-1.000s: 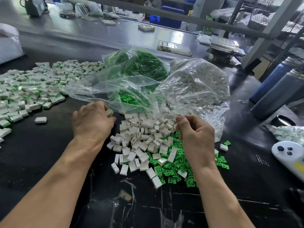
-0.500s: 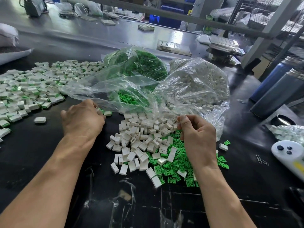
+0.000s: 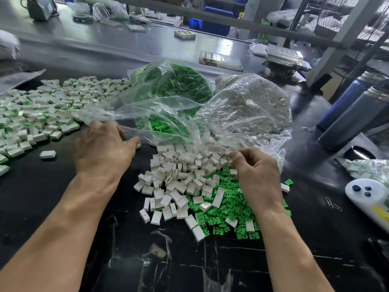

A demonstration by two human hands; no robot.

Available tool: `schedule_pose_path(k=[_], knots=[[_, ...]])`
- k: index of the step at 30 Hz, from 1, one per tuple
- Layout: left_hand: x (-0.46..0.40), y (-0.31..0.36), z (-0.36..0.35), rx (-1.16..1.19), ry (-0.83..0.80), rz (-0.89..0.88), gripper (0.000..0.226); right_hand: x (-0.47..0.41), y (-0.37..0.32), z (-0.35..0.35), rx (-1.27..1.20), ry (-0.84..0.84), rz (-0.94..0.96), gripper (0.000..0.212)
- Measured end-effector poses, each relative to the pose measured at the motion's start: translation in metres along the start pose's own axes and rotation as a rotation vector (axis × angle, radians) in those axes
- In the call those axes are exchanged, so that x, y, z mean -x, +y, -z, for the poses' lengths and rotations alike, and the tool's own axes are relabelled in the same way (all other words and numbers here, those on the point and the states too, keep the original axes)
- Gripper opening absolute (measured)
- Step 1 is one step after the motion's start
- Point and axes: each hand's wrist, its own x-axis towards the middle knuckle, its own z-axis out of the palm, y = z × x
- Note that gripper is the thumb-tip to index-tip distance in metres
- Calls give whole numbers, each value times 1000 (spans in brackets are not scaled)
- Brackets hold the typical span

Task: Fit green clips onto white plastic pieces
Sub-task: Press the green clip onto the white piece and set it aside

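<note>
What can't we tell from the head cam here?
- Left hand: what it holds, if anything; seen from the back, motion-blurred, fingers curl out of sight.
- Right hand: its grip; fingertips hidden behind knuckles.
- White remote: cut off by right edge.
- Far bench: blurred.

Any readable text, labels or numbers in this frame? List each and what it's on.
None legible.
Green-and-white carton at the back: print too blurred to read.
White device on the right: yellow patch, no text readable.
White plastic pieces, green clips and the clear bags: no markings visible.
</note>
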Motion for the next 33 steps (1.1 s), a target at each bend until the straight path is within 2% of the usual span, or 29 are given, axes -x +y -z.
schedule_pose_path(k=[2, 5, 8, 12, 23, 27, 33], knots=[[7, 8, 3, 174, -51, -75, 25, -2, 0, 4, 103, -49, -1, 18], [18, 22, 3, 448, -387, -197, 14, -5, 0, 13, 239, -110, -24, 13], [26, 30, 0, 446, -674, -303, 10, -7, -2, 24, 309, -139, -81, 8], [28, 29, 1, 413, -770, -339, 22, -8, -4, 30, 307, -211, -133, 6], [25, 26, -3, 335, -630, -450, 17, -3, -9, 7, 464, -313, -112, 7], [25, 28, -5, 499, -522, -416, 15, -3, -8, 4, 495, -300, -98, 6], [30, 37, -8, 865, -458, -302, 29, -1, -9, 3, 553, -319, -65, 12]])
